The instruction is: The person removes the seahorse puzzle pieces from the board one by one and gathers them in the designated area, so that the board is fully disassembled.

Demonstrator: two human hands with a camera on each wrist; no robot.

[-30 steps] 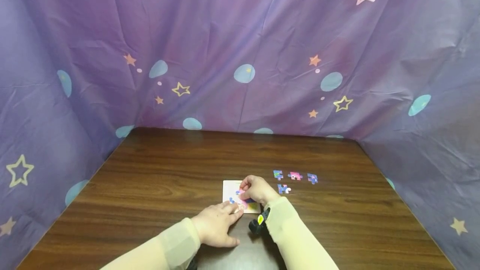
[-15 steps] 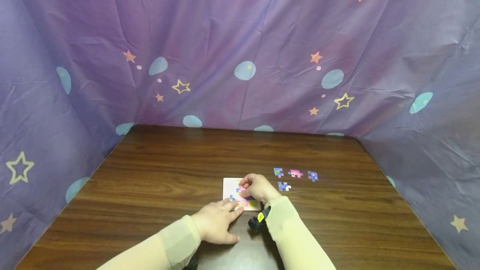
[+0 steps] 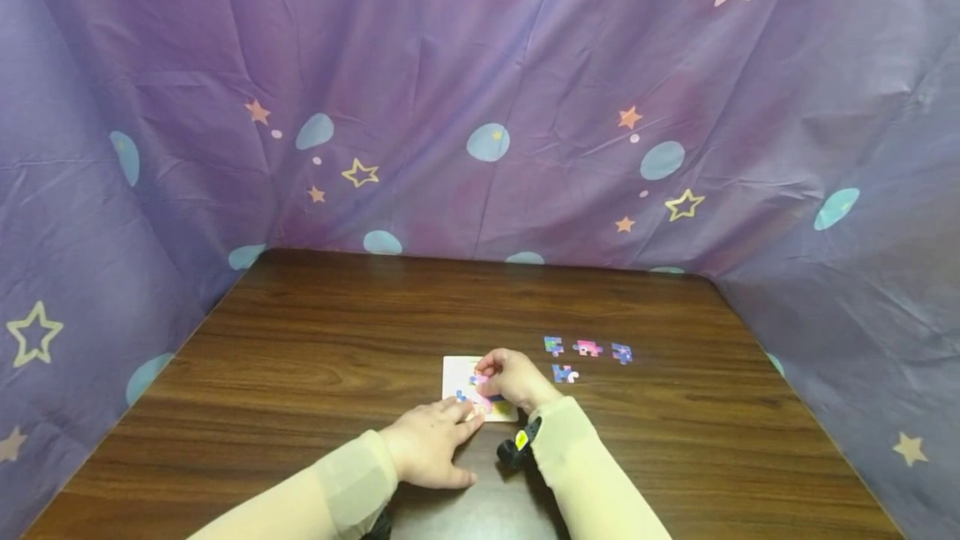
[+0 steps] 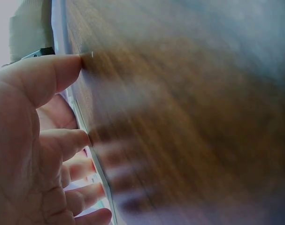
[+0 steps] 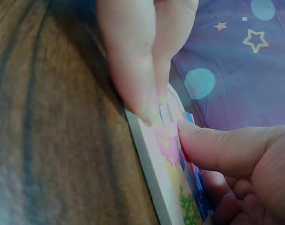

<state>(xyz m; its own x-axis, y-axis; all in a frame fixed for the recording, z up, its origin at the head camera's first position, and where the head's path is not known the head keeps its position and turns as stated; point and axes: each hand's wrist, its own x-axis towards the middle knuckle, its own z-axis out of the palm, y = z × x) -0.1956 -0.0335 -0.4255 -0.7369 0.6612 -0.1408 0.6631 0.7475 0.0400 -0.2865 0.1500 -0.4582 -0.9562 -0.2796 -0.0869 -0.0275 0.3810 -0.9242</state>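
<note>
A small white puzzle board with a colourful picture lies on the table in the head view. My left hand is spread flat, its fingertips resting on the board's near edge and its thumb on the table. Over the board, my right hand pinches a pink and blue puzzle piece between thumb and fingers. The right wrist view shows the right thumb against the picture side of the board, close to the left fingertips. Much of the held piece is hidden by the fingers.
Several loose puzzle pieces lie right of the board, among them a pink one and a blue one. A brown wooden table carries everything. Purple patterned cloth hangs behind and at both sides.
</note>
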